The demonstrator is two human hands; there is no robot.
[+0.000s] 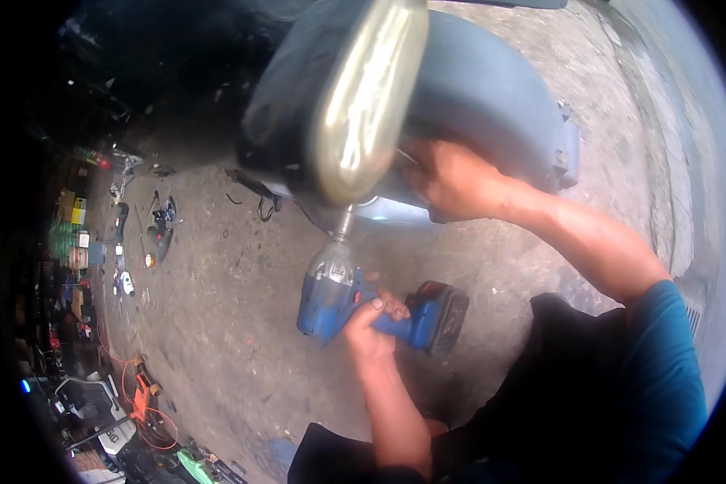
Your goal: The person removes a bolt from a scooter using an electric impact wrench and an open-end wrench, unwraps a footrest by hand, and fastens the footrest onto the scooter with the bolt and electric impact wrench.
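Observation:
My left hand [373, 327] is closed around the grip of a blue cordless impact wrench [324, 300]. Its battery [444, 319] points to the right and its nose points up. The tip of the wrench meets the underside of a vehicle part, beneath a glossy, yellowish, elongated piece [369, 105]; the exact contact point is hidden. Up to the right, my right hand [457, 181] has curled fingers beside a grey rounded body panel [492, 89]. A thin metallic piece shows at its fingertips, too small to name.
Concrete floor [226, 323] lies below. Along the left stand shelves with boxes and several tools. A dark tool [161, 230] and a white item [127, 282] rest on the floor. An orange tool [142, 395] with a thin orange cord lies at the lower left.

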